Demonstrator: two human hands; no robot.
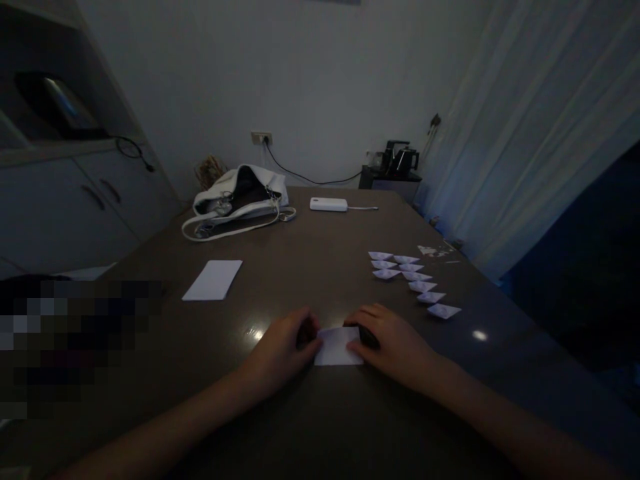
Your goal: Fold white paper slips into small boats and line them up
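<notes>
A folded sheet of white paper (338, 350) is located at the lower centre of the frame, on the brown tabletop (310, 267). The sheet is positioned between the left hand (280, 345) and the right hand (395, 343), with its long axis running from left to right across the frame. Both hands are in contact with it; neither is set apart.

The left edge is grasped by the left thumb and curled fingers. The right part is grasped by the right hand: the thumb is laid over the near face, further in from the edge than the left thumb, and the fingertips are bent toward the far edge. The pressure applied, and the contact of the fingers hidden behind, cannot be determined.

A stack of white paper (213, 280) is placed left of centre, beyond the left hand. Folded paper boats (444, 311) are arranged right of centre, beyond the right hand, in two adjoining rows, the longer of which is extended toward the right hand. A white handbag (273, 183) is seated at the upper left of the tabletop, and a white power bank (329, 205) is laid flat at the upper centre.
</notes>
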